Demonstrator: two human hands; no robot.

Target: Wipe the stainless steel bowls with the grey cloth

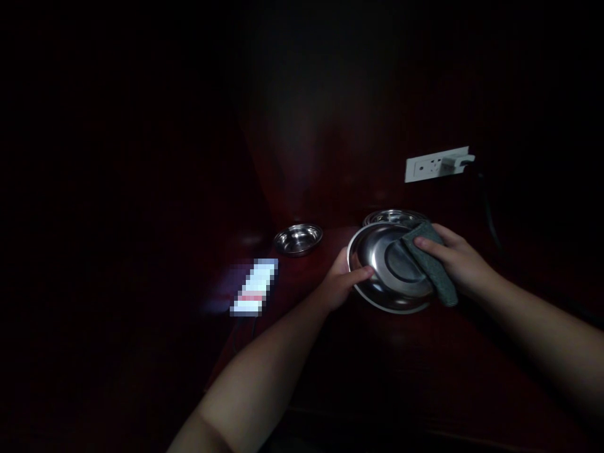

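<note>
A shiny metal bowl (377, 286) is held up in front of me, its underside with the round base turned towards me. My left hand (343, 280) grips its left rim, thumb lying over the underside and fingers hidden behind. On the right side, my right hand (446, 255) is closed on a grey-green cloth (431, 267), which is folded over the bowl's right edge and pressed against it. Directly behind the held bowl, more metal dishware (394, 217) shows only its upper part. A smaller metal bowl (298, 240) stands upright on the dark red surface to the left.
A lit phone-like screen (255, 288), blurred into blocks, lies left of my left forearm with a thin cable below it. On the back wall is a white socket plate (436, 165) with a plug (455, 163) and a dark cord hanging down. The surroundings are very dark.
</note>
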